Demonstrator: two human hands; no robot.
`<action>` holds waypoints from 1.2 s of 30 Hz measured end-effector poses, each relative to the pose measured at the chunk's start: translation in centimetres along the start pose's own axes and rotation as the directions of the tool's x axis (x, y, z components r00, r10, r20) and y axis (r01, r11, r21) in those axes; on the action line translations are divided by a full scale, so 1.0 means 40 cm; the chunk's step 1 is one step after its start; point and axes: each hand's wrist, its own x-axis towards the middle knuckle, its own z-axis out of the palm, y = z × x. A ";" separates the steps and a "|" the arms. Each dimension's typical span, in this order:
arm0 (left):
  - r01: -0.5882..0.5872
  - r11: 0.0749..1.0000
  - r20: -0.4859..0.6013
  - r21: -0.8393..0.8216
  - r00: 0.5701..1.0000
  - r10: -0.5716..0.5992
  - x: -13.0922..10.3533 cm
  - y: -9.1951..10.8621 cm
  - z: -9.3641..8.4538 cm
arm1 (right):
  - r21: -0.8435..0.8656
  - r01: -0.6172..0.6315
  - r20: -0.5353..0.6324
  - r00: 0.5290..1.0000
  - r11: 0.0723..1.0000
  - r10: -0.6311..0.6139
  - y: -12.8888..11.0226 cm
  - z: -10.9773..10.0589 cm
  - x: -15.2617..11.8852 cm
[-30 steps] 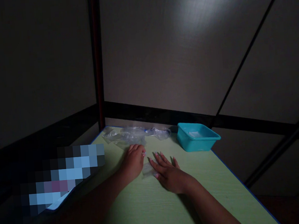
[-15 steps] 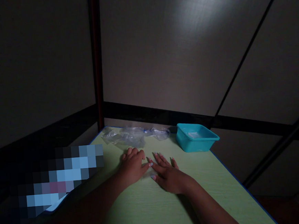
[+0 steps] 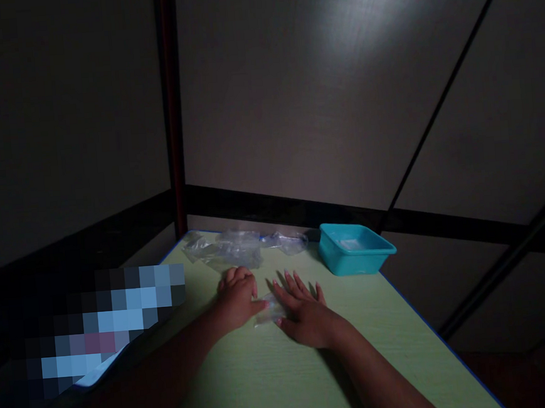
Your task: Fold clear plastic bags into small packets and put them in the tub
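A small clear plastic bag [image 3: 269, 310] lies on the pale green table between my two hands. My left hand [image 3: 237, 299] rests at its left, fingers bent down toward the tabletop and thumb stretched out to touch the plastic. Palm down, my right hand [image 3: 307, 314] lies over the right part of the bag with its fingers spread. That part of the bag is hidden beneath the hand.
Several crumpled clear plastic bags [image 3: 241, 247] lie along the table's far edge. A turquoise plastic basket [image 3: 356, 257] with something whitish inside stands at the far right. A pixelated bluish object [image 3: 117, 329] is at the left edge. Dark panelled walls [image 3: 284, 109] rise behind the table [image 3: 249, 382].
My hands have drawn slightly apart, and more of the small bag shows between them. The left thumb has moved away from the right fingers. The view has shifted a little.
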 end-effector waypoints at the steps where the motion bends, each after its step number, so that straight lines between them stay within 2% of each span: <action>1: 0.001 1.000 0.009 0.001 1.000 -0.001 0.000 -0.002 -0.001 | 0.000 -0.003 0.011 1.000 1.000 0.003 -0.001 -0.002 -0.001; 4: 0.008 1.000 0.019 0.004 1.000 -0.008 0.000 -0.006 -0.003 | -0.008 -0.010 0.030 0.999 1.000 0.010 -0.004 -0.009 -0.002; 12: -0.004 1.000 0.007 0.003 1.000 0.004 0.006 -0.011 -0.002 | -0.016 -0.044 -0.017 0.999 0.999 0.043 0.014 -0.012 0.003; 19: 0.024 1.000 -0.003 0.010 1.000 -0.024 0.006 -0.005 0.002 | -0.019 -0.121 0.031 0.992 0.993 0.121 0.030 -0.023 0.005; 25: -0.045 0.997 0.125 0.060 0.991 0.037 -0.005 -0.002 0.005 | -0.010 -0.121 0.014 0.993 0.993 0.121 0.043 -0.016 0.011; 29: -0.085 0.994 0.202 0.075 0.977 0.068 -0.008 -0.002 -0.003 | -0.038 -0.169 0.025 0.985 0.985 0.170 0.052 -0.016 0.014; 36: -0.104 0.992 0.256 0.067 0.963 0.084 -0.006 -0.011 -0.008 | -0.056 -0.213 0.051 0.975 0.975 0.216 0.054 -0.021 0.014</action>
